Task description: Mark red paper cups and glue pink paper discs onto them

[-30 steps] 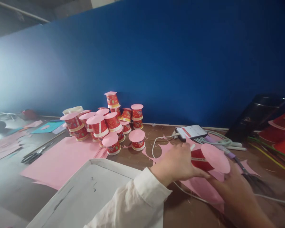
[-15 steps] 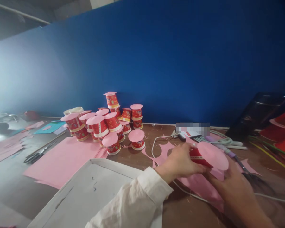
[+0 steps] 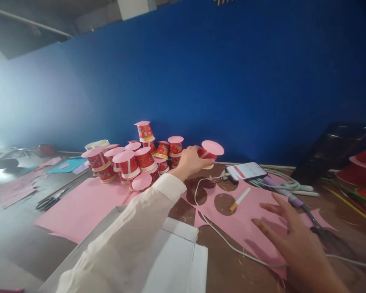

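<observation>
Head view: beside the stacked cups (image 3: 126,167), the left hand (image 3: 191,162) is closed on the left side of a pink-topped red cup (image 3: 210,154); well to its right, over cut pink paper (image 3: 247,219), the right hand (image 3: 293,236) is held wide.

red cups (image 3: 127,166): over ten, overlapping | phone (image 3: 248,170): 1 | cigarette (image 3: 240,199): 1 | black cylinder (image 3: 326,152): 1

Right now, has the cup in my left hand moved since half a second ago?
Yes: the cup in your left hand has moved leftward and away. It was nearer you than the phone; now it's to the phone's left.
</observation>
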The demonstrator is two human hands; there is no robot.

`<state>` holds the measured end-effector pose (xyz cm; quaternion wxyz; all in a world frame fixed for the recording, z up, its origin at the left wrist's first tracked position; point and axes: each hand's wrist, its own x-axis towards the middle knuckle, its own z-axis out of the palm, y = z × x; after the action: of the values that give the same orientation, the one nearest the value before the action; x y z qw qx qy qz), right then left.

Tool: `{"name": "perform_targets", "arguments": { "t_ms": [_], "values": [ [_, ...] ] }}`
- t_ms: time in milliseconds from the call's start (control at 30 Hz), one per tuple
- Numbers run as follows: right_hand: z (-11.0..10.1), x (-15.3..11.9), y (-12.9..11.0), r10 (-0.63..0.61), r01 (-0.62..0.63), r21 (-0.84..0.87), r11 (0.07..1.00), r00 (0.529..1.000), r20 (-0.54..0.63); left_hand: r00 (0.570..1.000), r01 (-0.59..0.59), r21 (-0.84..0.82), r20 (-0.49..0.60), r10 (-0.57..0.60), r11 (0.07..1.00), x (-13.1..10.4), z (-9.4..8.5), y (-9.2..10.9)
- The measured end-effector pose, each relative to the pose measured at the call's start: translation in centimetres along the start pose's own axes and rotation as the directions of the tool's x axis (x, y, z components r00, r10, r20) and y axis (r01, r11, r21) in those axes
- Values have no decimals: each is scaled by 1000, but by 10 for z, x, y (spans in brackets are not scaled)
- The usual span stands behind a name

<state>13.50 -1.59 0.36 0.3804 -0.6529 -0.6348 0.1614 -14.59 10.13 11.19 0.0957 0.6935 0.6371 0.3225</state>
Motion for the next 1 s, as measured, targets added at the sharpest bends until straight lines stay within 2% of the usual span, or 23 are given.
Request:
{"name": "perform_targets", "arguments": {
  "t_ms": [167,400,533,700,1000],
  "values": [
    [0,1,1,0,-1,21,1000,999,36,980,120,69,152,-130,990,24,-8,-31],
    [2,4,22,-74,72,21,997,990,119,946,164,61,273,-174,985,31,-8,-53],
    [5,6,28,-155,154,18,988,977,147,933,195,60,295,-204,979,35,-6,-67],
    [3,6,25,-208,215,-24,976,964,169,927,218,38,304,-219,975,36,-1,-85],
    [5,6,33,-209,228,-61,972,950,234,927,237,-19,303,-221,971,32,4,-103]
  ]
}}
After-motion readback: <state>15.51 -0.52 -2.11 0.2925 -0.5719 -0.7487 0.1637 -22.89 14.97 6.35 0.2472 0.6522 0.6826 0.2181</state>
